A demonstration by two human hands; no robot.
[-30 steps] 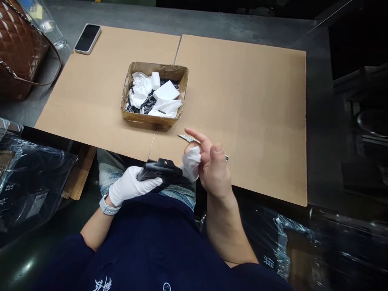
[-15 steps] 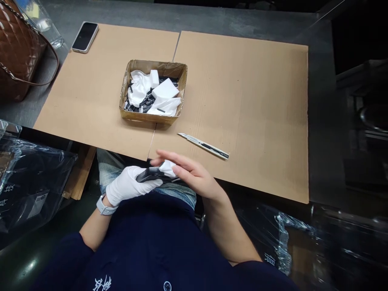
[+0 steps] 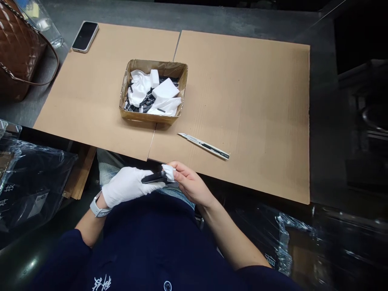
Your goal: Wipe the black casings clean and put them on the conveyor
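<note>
My left hand [image 3: 125, 184], in a white glove, is closed around a black plastic-looking part [image 3: 154, 177] just past the near edge of the cardboard, above my lap. A small white cloth [image 3: 168, 172] is pinched in the bare fingers of my right hand [image 3: 189, 182], pressed against the right end of that part. What kind of part it is I cannot make out. Beyond my hands, a craft knife [image 3: 203, 146] lies on the cardboard with its tip pointing left.
Cardboard sheets [image 3: 257, 109] cover the dark table [image 3: 212, 18]. An open box [image 3: 153, 118] holds small black pieces, white foam blocks and crumpled white cloths. A phone [image 3: 85, 37] lies at the far left, near a brown quilted bag [image 3: 18, 52]. Plastic-wrapped packages [image 3: 33, 182] stand below left.
My right hand's fingers have closed from a looser, spread pose into a pinch on the white cloth. The black part has turned slightly in my left hand.
</note>
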